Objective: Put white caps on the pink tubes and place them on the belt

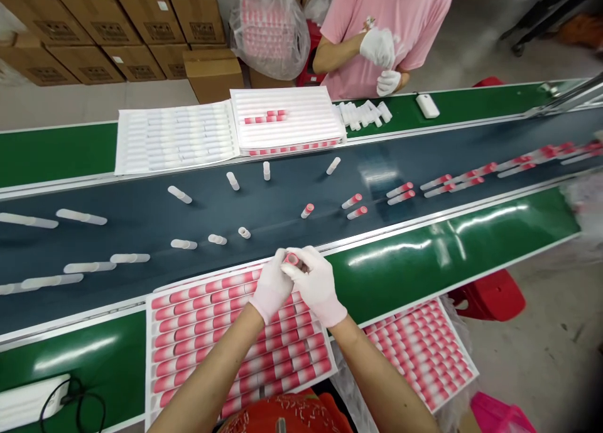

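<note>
My left hand and my right hand, both in white gloves, meet over the back edge of a tray filled with rows of pink-and-white tubes. Between their fingers they hold one small pink tube, its round end turned up towards me. Both hands are closed round it. The fingers hide most of its length. Just beyond my hands runs a dark conveyor belt. Pink-and-white tubes stand on it to the right, and plain white tubes stand to the left.
Across the belt, a co-worker in a pink shirt wears white gloves, beside a tray and loose white pieces. Another tray of pink tubes lies lower right, near a red stool. Cardboard boxes are stacked behind.
</note>
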Demonstrator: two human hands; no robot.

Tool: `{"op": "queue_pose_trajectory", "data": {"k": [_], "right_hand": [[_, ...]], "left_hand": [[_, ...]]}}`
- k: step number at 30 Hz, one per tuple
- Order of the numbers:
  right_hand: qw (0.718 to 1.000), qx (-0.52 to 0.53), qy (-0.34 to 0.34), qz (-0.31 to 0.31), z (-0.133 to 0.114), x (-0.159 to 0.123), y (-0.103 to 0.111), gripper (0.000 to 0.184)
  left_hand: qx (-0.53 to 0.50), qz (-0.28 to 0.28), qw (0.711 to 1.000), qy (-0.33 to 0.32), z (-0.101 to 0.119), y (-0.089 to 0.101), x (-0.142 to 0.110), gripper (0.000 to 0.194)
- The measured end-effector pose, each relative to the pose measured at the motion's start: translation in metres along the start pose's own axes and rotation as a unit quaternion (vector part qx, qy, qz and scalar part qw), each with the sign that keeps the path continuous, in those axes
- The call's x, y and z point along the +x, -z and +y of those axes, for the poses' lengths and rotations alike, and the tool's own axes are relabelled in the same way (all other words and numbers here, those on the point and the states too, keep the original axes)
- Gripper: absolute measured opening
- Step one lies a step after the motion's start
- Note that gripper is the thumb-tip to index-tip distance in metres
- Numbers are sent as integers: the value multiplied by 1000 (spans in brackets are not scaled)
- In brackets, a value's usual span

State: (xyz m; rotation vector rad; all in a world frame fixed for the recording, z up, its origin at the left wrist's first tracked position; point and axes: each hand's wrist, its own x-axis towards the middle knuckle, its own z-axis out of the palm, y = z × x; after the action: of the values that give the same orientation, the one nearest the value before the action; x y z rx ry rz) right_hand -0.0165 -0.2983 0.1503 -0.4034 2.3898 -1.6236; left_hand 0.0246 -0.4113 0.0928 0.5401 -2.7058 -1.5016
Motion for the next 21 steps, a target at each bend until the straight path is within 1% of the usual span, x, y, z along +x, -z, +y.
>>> {"op": "queue_pose_trajectory", "data": {"k": [1,3,4,5,6,7,9,10,11,12,13,14,15,16,17,18,19,20,21], "right_hand": [[999,-6,-10,44,14,10,0,23],[990,-12,-41,137,45,38,3,28],[983,-16,-59,172,62,55,5,32],[979,-25,-72,186,78,72,6,34],[978,-34,-84,187,92,88,7,34],[979,-44,-91,176,104,101,8,31],[982,-56,-99,151,121,119,9,27],[983,-57,-103,144,125,122,11,30],[982,-60,-107,141,127,121,13,38],[981,-71,-110,144,126,116,16,50],[978,-89,-114,148,124,107,18,61],[976,-113,-112,150,120,95,20,68],[976,-141,-100,136,115,79,21,66],[978,-172,-74,96,109,61,20,59],[978,-204,-39,33,104,42,17,48],[970,-237,1,-46,99,21,13,39],[954,-267,41,-129,95,2,7,34],[932,-293,74,-201,93,-16,0,32],[911,-313,96,-250,92,-32,-6,33]], "left_hand": [[20,32,999,2,-5,3,6,24],[66,113,991,13,-19,16,18,61],[89,156,984,15,-27,23,25,78],[106,193,975,17,-36,29,31,87],[114,221,969,19,-44,34,37,89],[110,236,965,23,-52,37,43,87],[73,244,966,52,-63,38,56,82],[43,240,966,81,-68,36,62,80],[9,232,966,113,-72,34,67,77],[-22,220,964,145,-76,31,73,72],[-46,205,962,171,-79,28,77,65],[-63,191,961,189,-83,26,81,55],[-71,177,962,197,-86,24,83,44],[-75,166,963,197,-89,23,84,34],[-81,157,965,194,-90,23,83,26],[-85,151,966,189,-90,25,79,20],[-89,148,968,184,-88,28,73,17],[-95,146,969,175,-85,32,64,16],[-103,143,971,164,-80,37,54,18]]}}
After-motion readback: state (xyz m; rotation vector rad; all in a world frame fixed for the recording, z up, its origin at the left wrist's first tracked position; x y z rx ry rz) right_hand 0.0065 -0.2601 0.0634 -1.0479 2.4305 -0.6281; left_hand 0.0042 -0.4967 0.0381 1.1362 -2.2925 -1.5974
